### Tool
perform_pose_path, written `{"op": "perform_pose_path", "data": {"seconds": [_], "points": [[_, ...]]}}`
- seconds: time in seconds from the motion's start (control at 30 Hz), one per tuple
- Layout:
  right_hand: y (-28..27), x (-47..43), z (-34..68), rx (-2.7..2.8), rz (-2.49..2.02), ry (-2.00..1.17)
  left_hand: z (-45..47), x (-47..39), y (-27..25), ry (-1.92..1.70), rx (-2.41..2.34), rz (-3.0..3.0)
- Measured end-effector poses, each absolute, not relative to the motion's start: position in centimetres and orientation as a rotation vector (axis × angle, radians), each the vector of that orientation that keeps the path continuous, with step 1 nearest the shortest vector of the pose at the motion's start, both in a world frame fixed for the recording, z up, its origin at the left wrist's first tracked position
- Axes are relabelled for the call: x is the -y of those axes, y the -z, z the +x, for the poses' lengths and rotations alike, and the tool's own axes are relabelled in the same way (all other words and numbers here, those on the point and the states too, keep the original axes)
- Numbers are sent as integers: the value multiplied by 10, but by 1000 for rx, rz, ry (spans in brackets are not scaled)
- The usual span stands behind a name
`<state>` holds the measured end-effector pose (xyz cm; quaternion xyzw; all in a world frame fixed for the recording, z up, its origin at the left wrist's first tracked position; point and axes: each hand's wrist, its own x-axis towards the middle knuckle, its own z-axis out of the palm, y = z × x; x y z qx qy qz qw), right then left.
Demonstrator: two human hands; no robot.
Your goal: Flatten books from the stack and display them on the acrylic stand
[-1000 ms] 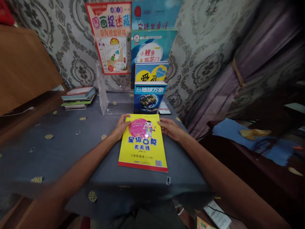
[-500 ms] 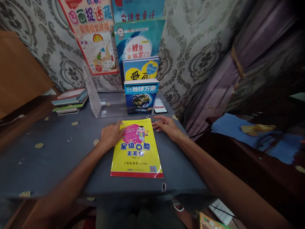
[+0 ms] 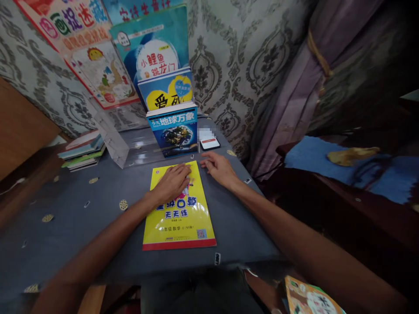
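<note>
A yellow workbook (image 3: 180, 233) with a red bottom strip lies flat and closed on the cloth-covered table, its cover facing up. My left hand (image 3: 175, 179) rests flat across the upper part of that cover, fingers extended, hiding some of the printed title and picture. To the right of the workbook's top corner, my right hand (image 3: 218, 168) is beside the book on the table, holding nothing, with its fingers loosely bent and apart. Just beyond it lies a phone (image 3: 210, 142) with a lit screen.
Behind the workbook, a clear acrylic stand (image 3: 113, 144) holds several upright books, with a blue earth book (image 3: 176, 131) in front. A stack of books (image 3: 83, 150) sits at left. Blue cloth (image 3: 310, 165) lies on dark furniture at right. Below the table edge shows an orange book (image 3: 310, 298).
My left hand has moved right, from the workbook's left edge onto its cover. My right hand stays near the top right corner. The camera view has turned and tilted slightly.
</note>
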<state>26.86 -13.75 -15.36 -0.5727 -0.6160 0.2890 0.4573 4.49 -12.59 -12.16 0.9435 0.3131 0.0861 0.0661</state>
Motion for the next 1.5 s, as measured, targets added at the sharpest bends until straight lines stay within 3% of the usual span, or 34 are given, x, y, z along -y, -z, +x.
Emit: {"op": "perform_pose_path", "data": {"seconds": [0.8,1.07,1.4,1.5], "points": [[142,159,242,2099,-1487,-278,61,119,129,-549,-917,2889],[139,156,233,2128,-1550,-198,56,126,125,-413,-1004,2997],[137,181,222,2130,-1669,-170,26,126,126,-390,-752,2930],[137,186,222,2141,-1659,-154,33,141,123,-335,-926,2878]]}}
